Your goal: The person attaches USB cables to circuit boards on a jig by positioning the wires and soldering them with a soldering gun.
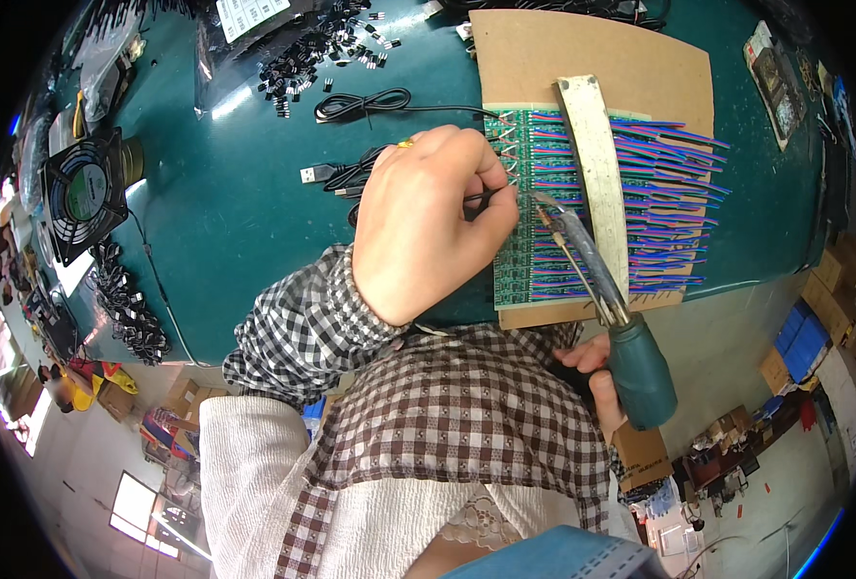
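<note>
Left fingers pinch a cable; right fingers wrap a soldering iron. Beyond the left, black connectors lie by a plastic bag.

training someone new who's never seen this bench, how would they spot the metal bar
On the green table, find the brown board right of the left hand. On it, thin coloured wires run from green circuit boards, and the pale metal bar lies across those wires. It is the one broad, flat strip, unlike the wires under it and the green-handled soldering iron near it.
</note>
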A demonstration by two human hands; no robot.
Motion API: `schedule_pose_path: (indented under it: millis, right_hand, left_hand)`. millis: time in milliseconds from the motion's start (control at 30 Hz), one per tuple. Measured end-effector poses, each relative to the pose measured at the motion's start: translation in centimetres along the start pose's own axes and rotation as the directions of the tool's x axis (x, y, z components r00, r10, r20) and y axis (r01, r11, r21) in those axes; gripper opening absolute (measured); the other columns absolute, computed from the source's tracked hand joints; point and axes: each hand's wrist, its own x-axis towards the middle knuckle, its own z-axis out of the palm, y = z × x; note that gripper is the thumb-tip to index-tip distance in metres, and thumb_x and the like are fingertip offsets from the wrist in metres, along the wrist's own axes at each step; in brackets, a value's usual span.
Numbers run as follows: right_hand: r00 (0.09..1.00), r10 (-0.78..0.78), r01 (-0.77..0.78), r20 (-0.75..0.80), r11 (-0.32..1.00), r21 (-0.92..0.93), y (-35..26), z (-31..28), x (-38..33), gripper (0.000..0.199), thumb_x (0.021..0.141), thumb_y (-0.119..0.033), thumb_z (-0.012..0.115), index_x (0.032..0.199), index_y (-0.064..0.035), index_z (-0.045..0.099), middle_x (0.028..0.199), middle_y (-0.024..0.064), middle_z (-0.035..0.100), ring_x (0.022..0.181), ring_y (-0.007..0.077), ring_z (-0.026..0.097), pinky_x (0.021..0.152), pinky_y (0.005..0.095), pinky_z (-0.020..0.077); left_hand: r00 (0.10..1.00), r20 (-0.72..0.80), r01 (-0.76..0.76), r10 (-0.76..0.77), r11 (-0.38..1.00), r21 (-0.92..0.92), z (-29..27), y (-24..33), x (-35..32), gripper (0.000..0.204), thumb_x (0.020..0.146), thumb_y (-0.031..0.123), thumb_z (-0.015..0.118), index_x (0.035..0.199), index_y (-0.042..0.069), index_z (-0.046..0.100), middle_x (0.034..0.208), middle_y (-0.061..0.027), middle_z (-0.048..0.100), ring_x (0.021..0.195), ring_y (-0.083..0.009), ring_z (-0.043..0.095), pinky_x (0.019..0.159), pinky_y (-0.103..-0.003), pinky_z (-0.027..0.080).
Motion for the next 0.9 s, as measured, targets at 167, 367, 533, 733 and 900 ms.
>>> schedule_pose_path:
  millis: [167,367,533,733,900]
  right_hand:
    - [1.0,0.021,-0.021,-0.007,1.0,-0.001,-0.32,-0.04,-0.02,0.037,0.103,-0.037,0.062,0.112,-0.0016,0.054,0.099,0.0095,0.057,0.099,0.0225,0.063,0.097,0.0511,0.0574]
    - [0.999,0.034,-0.035,-0.038,0.999,-0.014,-0.54,0.12,-0.06,0.04,0.103,-0.039,0.063,0.113,-0.0013,0.054,0.098,0.0095,0.057,0.098,0.0226,0.063,0.097,0.0507,0.0576]
    - [0.998,0.021,-0.022,-0.05,1.0,-0.004,-0.49,0.2,-0.05,0.04,0.103,-0.038,0.063,0.114,-0.0008,0.054,0.098,0.0097,0.057,0.097,0.0226,0.063,0.096,0.0502,0.0578]
    - [0.999,0.014,-0.014,-0.047,1.0,0.003,-0.14,0.06,-0.13,0.039,0.103,-0.037,0.064,0.113,-0.0007,0.055,0.098,0.0101,0.058,0.097,0.0225,0.063,0.096,0.05,0.0581]
    - [0.998,0.003,-0.001,-0.067,1.0,0.027,0.12,0.16,-0.17,0.039,0.102,-0.037,0.064,0.113,-0.0006,0.055,0.098,0.0101,0.058,0.097,0.0226,0.063,0.095,0.0498,0.0583]
  left_hand:
    - [1.0,-0.002,-0.002,0.002,1.0,0.0,0.02,-0.01,0.04,0.016,0.076,0.007,0.076,0.08,0.008,0.061,0.073,-0.0048,0.061,0.067,-0.0241,0.062,0.066,-0.04,0.045]
    - [1.0,0.003,0.002,-0.002,1.0,0.008,-0.05,0.1,0.01,0.017,0.076,0.007,0.077,0.08,0.009,0.061,0.073,-0.0041,0.061,0.067,-0.0234,0.062,0.066,-0.039,0.045]
    - [1.0,0.0,-0.001,0.001,1.0,0.008,-0.01,0.03,0.03,0.017,0.076,0.007,0.077,0.08,0.009,0.06,0.073,-0.0039,0.061,0.067,-0.0232,0.062,0.066,-0.039,0.045]
    - [1.0,-0.004,-0.005,0.005,1.0,0.004,0.07,-0.01,0.04,0.017,0.076,0.007,0.077,0.08,0.008,0.061,0.073,-0.0041,0.061,0.067,-0.0235,0.062,0.066,-0.039,0.045]
    - [1.0,0.001,-0.01,0.01,1.0,0.013,-0.02,0.02,0.08,0.017,0.076,0.007,0.077,0.08,0.009,0.061,0.073,-0.0044,0.061,0.067,-0.0236,0.062,0.066,-0.039,0.045]
